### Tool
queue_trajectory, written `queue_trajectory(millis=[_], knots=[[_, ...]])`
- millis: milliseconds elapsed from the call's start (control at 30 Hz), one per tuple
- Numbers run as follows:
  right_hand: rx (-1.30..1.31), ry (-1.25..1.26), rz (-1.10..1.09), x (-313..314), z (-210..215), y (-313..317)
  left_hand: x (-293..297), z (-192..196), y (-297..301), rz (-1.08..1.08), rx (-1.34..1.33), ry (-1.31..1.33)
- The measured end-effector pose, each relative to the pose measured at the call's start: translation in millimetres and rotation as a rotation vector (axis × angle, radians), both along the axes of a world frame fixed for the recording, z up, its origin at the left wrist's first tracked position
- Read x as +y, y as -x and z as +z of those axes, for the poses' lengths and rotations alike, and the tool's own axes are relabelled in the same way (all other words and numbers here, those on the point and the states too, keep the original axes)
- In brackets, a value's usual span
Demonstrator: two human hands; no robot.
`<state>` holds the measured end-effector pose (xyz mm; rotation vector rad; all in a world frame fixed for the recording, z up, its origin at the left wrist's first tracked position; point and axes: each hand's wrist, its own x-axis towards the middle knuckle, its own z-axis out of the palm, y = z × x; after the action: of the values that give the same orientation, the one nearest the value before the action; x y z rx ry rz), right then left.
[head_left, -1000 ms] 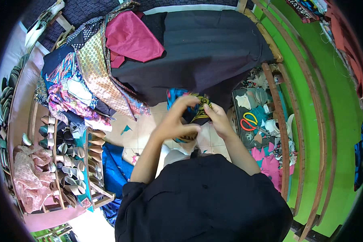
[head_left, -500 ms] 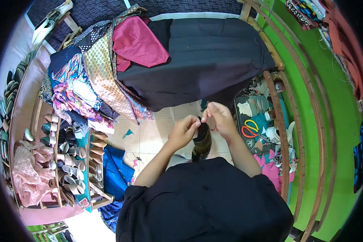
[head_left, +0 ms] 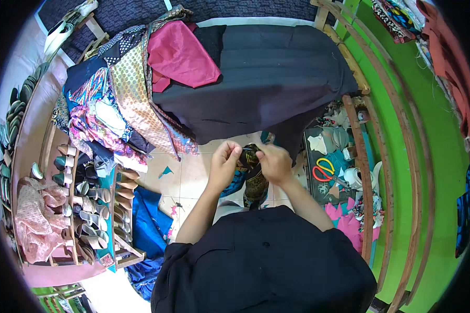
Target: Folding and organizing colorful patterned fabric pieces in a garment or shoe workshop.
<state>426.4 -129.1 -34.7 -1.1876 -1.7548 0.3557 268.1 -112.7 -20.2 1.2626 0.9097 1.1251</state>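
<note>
A dark patterned cloth (head_left: 256, 183) with gold and blue markings hangs between my two hands in front of my body. My left hand (head_left: 226, 163) is closed, thumb against the bent fingers, pinching the cloth's upper left edge. On the other side my right hand (head_left: 275, 164) grips the upper right edge, its fingers curled and slightly blurred. A thin, light bluish line shows at the cloth's top edge by the left thumb; what it is, I cannot make out. Part of the cloth's lower end runs down toward my lap.
Ahead is a table draped in black cloth (head_left: 277, 68), with a red cloth (head_left: 183, 55) and patterned fabrics (head_left: 133, 99) piled left. Shoe forms (head_left: 91, 208) fill a rack at left. Scissors (head_left: 325, 171) lie among scraps at right, behind a wooden rail (head_left: 361, 156).
My hands have moved slightly apart, the left one going left. The cloth is now spread wider between them, showing a blue part on its left.
</note>
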Motion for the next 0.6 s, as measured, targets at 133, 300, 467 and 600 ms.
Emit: queue_trajectory(millis=[133,300,467,600], knots=[[-0.166,-0.090,0.107,13.7,31.1,-14.4,0.0,21.2,4.0,-0.020,-0.057,0.014],[0.486,0.331,0.166,25.6,5.1,-39.4,12.5,24.8,35.3,0.043,-0.466,0.140],[0.968,0.583,-0.170,48.2,-21.1,-101.8,18.1,23.3,121.5,0.275,-0.522,0.073],[1.249,0.498,-0.529,68.9,-58.3,-160.3,22.3,-0.9,185.8,0.485,-0.585,0.101]])
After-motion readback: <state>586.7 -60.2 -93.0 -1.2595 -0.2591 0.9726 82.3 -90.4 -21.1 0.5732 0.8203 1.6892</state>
